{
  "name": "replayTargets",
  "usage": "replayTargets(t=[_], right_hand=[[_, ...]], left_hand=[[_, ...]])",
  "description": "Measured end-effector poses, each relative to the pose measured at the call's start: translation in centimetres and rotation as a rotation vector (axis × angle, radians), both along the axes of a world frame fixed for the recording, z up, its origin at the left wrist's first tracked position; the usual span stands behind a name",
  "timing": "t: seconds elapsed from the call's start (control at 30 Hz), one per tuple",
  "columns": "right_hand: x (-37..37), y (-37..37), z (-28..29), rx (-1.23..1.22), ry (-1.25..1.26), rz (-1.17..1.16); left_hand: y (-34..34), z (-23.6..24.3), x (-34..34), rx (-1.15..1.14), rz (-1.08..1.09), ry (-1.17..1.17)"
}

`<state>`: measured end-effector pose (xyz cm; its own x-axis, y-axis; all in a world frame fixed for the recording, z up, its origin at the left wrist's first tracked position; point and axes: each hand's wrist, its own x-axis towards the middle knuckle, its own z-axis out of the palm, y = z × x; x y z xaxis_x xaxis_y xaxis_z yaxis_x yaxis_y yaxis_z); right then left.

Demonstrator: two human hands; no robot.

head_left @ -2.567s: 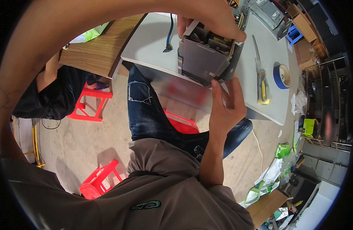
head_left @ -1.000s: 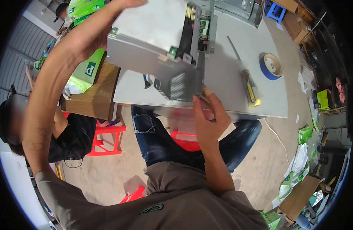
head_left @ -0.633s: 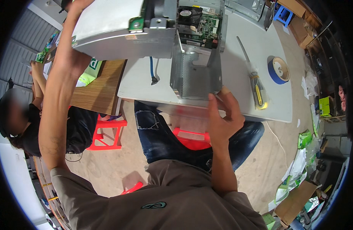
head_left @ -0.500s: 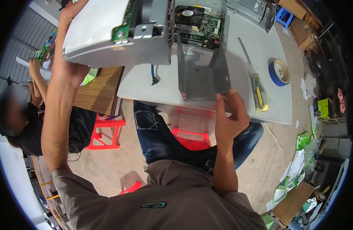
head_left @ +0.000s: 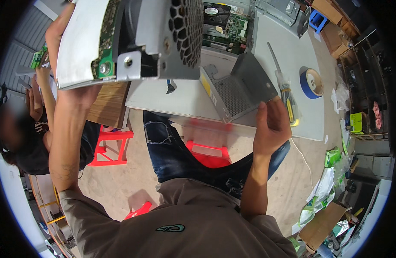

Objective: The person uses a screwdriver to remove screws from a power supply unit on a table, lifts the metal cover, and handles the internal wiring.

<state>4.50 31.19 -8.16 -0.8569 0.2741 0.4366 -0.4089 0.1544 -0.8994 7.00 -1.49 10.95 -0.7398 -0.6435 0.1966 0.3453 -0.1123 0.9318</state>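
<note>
My left hand grips a boxy metal unit from its left and underside, raised high at the upper left; it has a white cover, a green board strip, a screw tab and a honeycomb grille. My right hand pinches the right corner of a bent, perforated metal bracket over the desk's front edge. Behind the bracket lies an open metal chassis with a black fan and green circuit board. Right of the bracket are a bagged tool with yellow handle and a long metal blade.
A white desk carries blue tape, a dark blue cable and more metal casings. A co-worker sits left at a wooden table. Red stools stand below; cardboard and packaging lie on the right.
The boxy unit has been lifted away from the chassis toward the upper left and turned, showing its grille. My right hand has moved right with the bracket, which is now turned at a slant.
</note>
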Motion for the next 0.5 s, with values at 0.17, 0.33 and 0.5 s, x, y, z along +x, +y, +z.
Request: replayTargets(t=[0.17, 0.33, 0.5], right_hand=[[0.1, 0.3, 0.3, 0.012, -0.017, 0.019], [0.0, 0.8, 0.2, 0.001, -0.028, 0.141], [0.2, 1.5, 0.3, 0.009, -0.052, 0.183]], left_hand=[[1.9, -0.8, -1.0, 0.103, -0.042, 0.056], [-0.2, -2.0, -1.9, -0.215, -0.244, 0.062], [1.7, -2.4, -3.4, -0.283, -0.178, -0.051]])
